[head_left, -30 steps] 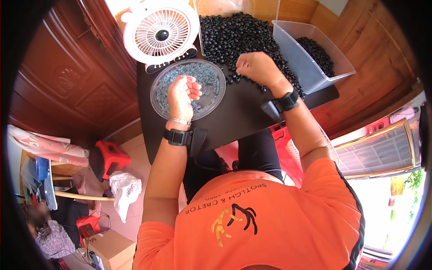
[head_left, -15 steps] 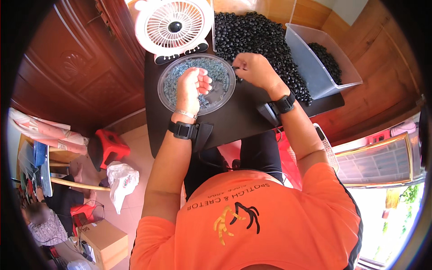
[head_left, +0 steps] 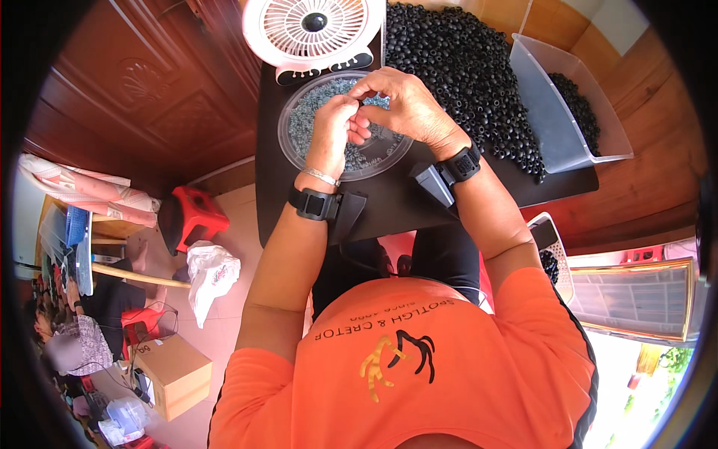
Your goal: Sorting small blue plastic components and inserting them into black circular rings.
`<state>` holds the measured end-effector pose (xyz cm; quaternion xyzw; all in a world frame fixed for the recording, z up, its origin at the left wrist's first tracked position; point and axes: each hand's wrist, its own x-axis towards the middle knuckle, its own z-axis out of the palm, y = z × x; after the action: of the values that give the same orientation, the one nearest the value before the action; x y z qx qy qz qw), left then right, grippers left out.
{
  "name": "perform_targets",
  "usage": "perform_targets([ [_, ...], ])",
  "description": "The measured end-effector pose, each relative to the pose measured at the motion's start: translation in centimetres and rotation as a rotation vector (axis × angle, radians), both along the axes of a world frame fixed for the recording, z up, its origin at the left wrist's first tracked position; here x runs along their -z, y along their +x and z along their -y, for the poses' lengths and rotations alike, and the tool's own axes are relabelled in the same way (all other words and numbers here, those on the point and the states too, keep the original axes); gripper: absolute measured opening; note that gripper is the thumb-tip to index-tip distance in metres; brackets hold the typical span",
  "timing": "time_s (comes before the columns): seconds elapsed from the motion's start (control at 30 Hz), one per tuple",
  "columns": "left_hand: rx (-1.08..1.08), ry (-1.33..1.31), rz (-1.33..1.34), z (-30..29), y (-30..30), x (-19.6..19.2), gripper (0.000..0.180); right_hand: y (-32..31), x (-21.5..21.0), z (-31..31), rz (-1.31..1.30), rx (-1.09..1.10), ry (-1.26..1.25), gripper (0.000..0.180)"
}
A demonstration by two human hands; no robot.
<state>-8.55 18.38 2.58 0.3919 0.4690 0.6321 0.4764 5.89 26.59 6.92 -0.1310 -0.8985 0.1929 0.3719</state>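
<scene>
Both hands meet above a round clear dish of small grey-blue bits; being a flat circle, the dish has no long axis and lies open side up. The left hand has its fingers bent together, tips touching the right hand, whose fingers pinch shut at the same spot; whatever sits between them is too small to tell. Under both hands runs the matt black tabletop. Just beyond the hands stands a white plastic fan, its slatted round grille tilted. Off the right hand's outer side spreads a heap of glossy black beads, and further that way a clear, straight-walled plastic bin holds more. Bare tabletop shows only on the wrist side, up to its near edge
</scene>
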Motion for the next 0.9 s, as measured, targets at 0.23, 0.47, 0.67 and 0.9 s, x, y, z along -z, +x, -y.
perform_targets([
  [0.23,-0.103,-0.007,0.054,0.2,-0.7,0.1,0.022,1.0,0.4,-0.8,0.133,0.048,0.043,0.015],
  [0.47,-0.168,-0.008,0.157,0.0,-0.8,0.1,0.018,0.5,2.1,-0.1,0.574,0.019,-0.062,0.012],
  [0.67,-0.179,-0.023,0.198,0.0,-0.9,-0.1,0.014,-0.3,3.1,-0.3,0.590,0.064,0.087,0.012],
  [0.9,-0.140,-0.031,0.239,0.2,-1.0,0.0,0.012,-0.2,2.7,-1.7,0.201,0.036,-0.263,0.018],
])
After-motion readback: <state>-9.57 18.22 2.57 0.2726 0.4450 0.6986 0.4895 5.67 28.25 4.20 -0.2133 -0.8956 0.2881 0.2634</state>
